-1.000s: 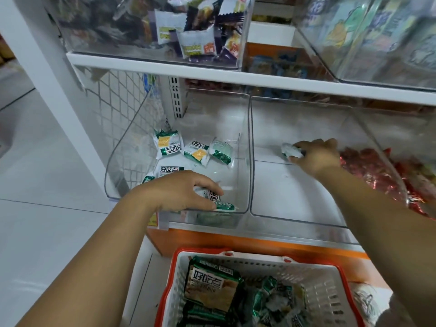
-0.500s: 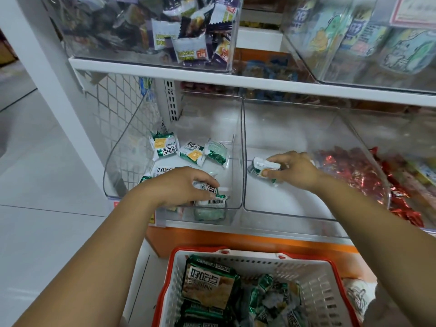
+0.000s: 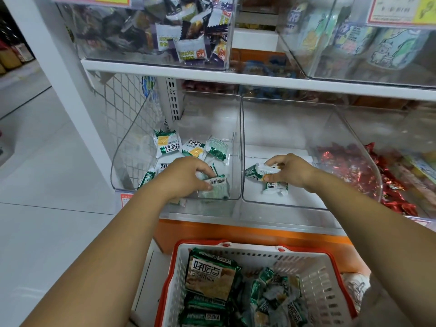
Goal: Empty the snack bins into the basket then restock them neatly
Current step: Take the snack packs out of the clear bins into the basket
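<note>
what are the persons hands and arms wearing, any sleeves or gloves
Nothing worn. The left hand and right hand are bare, with no gloves, rings, watch or bracelet visible. No sleeves show anywhere up to the picture's edge.

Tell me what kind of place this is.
Probably a shop's snack aisle: clear plastic bins of wrapped snacks on white shelves, a yellow-and-white printed label above, and a red-rimmed white plastic shopping basket below.

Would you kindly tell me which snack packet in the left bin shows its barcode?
The packet gripped by the left hand at the bin's front right corner; the others farther back show no barcode.
</note>
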Demonstrator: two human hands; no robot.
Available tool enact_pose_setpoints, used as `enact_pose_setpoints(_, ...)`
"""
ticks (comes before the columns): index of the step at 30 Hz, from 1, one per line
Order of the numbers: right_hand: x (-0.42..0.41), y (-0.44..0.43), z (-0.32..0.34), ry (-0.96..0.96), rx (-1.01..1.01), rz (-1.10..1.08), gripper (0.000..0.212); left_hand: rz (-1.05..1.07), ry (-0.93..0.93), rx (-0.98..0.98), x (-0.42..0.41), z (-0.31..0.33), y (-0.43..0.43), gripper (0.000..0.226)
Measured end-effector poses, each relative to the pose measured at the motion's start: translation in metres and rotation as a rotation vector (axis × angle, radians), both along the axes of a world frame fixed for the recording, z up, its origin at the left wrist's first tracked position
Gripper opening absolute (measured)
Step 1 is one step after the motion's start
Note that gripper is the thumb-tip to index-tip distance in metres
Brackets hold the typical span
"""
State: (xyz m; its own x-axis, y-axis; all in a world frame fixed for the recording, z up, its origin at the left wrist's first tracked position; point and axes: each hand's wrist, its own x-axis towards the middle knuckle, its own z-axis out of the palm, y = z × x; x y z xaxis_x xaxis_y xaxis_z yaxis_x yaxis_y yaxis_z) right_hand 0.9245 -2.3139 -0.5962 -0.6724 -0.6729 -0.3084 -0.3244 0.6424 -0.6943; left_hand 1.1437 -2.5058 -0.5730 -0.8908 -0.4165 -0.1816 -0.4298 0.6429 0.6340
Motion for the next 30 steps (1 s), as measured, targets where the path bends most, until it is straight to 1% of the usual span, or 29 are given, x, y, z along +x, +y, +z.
enact_pose_setpoints(2,0.007,0.003,0.002,0.016,-0.011,-0.009,0.029,0.09,0.146,-0.022,0.006,0.006,0.005,0.025)
enact_pose_setpoints(3,0.013,0.006,0.007,0.043,-0.053,-0.029,0.027,0.146,0.236,-0.026,0.01,0.01,0.007,0.027)
enact_pose_setpoints(4,0.019,0.009,0.013,0.066,-0.132,-0.058,0.024,0.199,0.338,-0.027,0.014,0.015,0.01,0.027)
enact_pose_setpoints(7,0.049,0.022,0.042,0.053,-0.464,-0.136,0.013,0.322,0.641,0.003,0.027,0.035,0.027,0.027)
enact_pose_setpoints(9,0.076,0.036,0.062,0.034,-0.611,-0.199,0.01,0.313,0.757,0.066,0.039,0.048,0.048,0.028)
enact_pose_setpoints(11,0.106,0.059,0.075,0.021,-0.674,-0.195,0.013,0.225,0.783,0.142,0.054,0.055,0.074,0.03)
enact_pose_setpoints(12,0.12,0.072,0.077,0.018,-0.666,-0.172,0.015,0.179,0.756,0.173,0.062,0.055,0.086,0.029)
enact_pose_setpoints(14,0.142,0.101,0.071,-0.012,-0.603,-0.146,0.014,0.102,0.624,0.207,0.072,0.041,0.108,0.025)
enact_pose_setpoints(16,0.158,0.131,0.048,-0.075,-0.476,-0.135,0.014,0.037,0.403,0.205,0.077,0.016,0.133,0.021)
enact_pose_setpoints(17,0.163,0.146,0.031,-0.115,-0.387,-0.147,0.017,0.002,0.281,0.203,0.077,-0.002,0.146,0.019)
enact_pose_setpoints(19,0.173,0.174,-0.014,-0.205,-0.19,-0.208,0.032,-0.059,0.067,0.224,0.076,-0.048,0.174,0.021)
enact_pose_setpoints(21,0.182,0.195,-0.062,-0.311,0.007,-0.272,0.052,-0.085,-0.081,0.276,0.075,-0.096,0.199,0.028)
enact_pose_setpoints(22,0.187,0.203,-0.085,-0.353,0.08,-0.287,0.058,-0.085,-0.137,0.318,0.075,-0.116,0.211,0.032)
enact_pose_setpoints(24,0.198,0.216,-0.123,-0.415,0.131,-0.351,0.058,-0.057,-0.205,0.42,0.079,-0.146,0.232,0.035)
enact_pose_setpoints(26,0.204,0.228,-0.148,-0.445,0.117,-0.428,0.057,-0.061,-0.22,0.479,0.084,-0.165,0.245,0.04)
enact_pose_setpoints(28,0.204,0.237,-0.158,-0.408,0.145,-0.457,0.06,-0.099,-0.229,0.451,0.088,-0.175,0.247,0.046)
enact_pose_setpoints(30,0.199,0.239,-0.151,-0.301,0.134,-0.493,0.054,-0.099,-0.197,0.378,0.086,-0.167,0.239,0.042)
